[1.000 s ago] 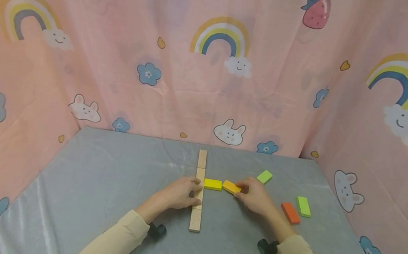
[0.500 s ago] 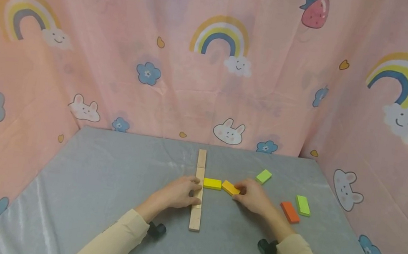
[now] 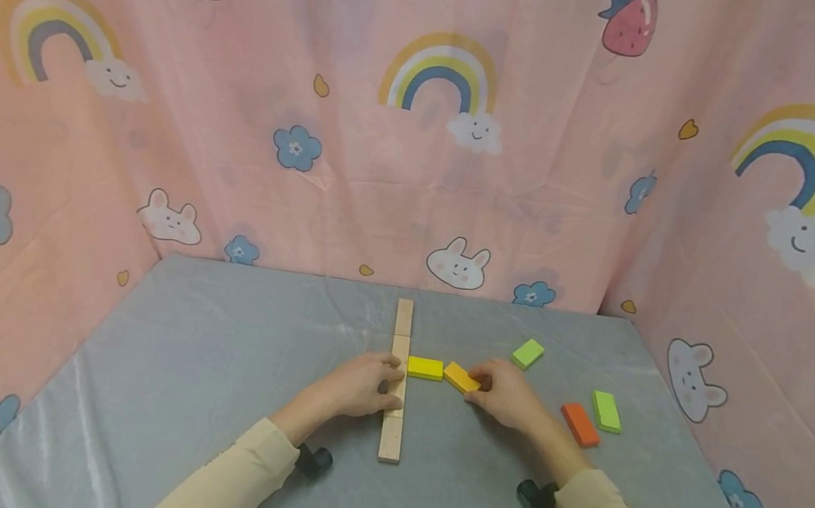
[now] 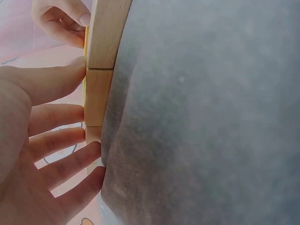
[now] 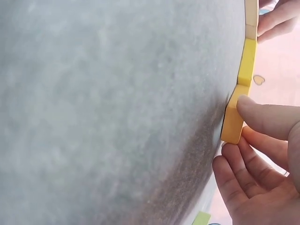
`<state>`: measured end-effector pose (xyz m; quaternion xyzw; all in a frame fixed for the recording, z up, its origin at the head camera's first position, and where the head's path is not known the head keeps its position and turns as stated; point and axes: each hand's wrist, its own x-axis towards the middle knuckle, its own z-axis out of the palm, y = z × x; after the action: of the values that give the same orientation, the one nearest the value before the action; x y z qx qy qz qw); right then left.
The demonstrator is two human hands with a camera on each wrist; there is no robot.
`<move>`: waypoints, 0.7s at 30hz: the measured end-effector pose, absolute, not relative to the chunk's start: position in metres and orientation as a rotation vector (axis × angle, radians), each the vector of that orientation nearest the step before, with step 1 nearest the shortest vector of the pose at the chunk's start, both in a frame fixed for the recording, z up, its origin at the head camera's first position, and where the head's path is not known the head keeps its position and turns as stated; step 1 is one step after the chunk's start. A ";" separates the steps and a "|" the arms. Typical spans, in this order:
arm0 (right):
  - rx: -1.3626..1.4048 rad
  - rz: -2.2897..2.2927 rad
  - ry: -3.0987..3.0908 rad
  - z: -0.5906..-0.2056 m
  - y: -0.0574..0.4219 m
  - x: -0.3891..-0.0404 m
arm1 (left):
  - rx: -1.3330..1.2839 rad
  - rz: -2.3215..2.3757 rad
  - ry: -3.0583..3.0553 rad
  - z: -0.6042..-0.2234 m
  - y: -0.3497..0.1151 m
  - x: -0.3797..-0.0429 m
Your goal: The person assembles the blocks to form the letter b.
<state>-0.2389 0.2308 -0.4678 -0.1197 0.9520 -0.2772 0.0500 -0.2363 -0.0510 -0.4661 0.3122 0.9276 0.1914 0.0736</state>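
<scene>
Trouble could start at the orange block (image 3: 461,377), so watch that one. Your right hand (image 3: 510,391) pinches it near the end away from the yellow block (image 3: 425,368). It sits crooked at the yellow block's end, and I can't tell if they touch or leave a tiny gap. If you push too hard, it might bump the yellow block, which could shove the row of wood blocks (image 3: 398,389) out of line, since they look pressed together. Your left hand (image 3: 360,384) rests its fingertips on that row, fingers spread and not wrapped around anything. That seems like a light touch, so the row might slide or split at its joins. The gray cloth (image 3: 217,333) looks soft and could bunch up under a block. Mind your right arm too: the red block (image 3: 580,424) lies near it, and a wide swing could knock it.
</scene>
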 end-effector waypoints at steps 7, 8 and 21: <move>-0.356 -0.825 2.905 -0.466 0.229 -0.235 | 0.934 0.571 2.788 -0.467 -0.051 -0.237; -0.351 -0.824 2.906 -0.465 0.229 -0.234 | 0.934 0.571 2.788 -0.467 -0.051 -0.237; -0.446 -0.890 2.888 -0.455 0.243 -0.224 | 0.942 0.580 2.788 -0.467 -0.051 -0.236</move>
<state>-0.2242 0.2435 -0.4552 -0.1460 0.9445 -0.2912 0.0434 -0.2360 -0.0511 -0.4666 0.3133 0.9272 0.1927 0.0711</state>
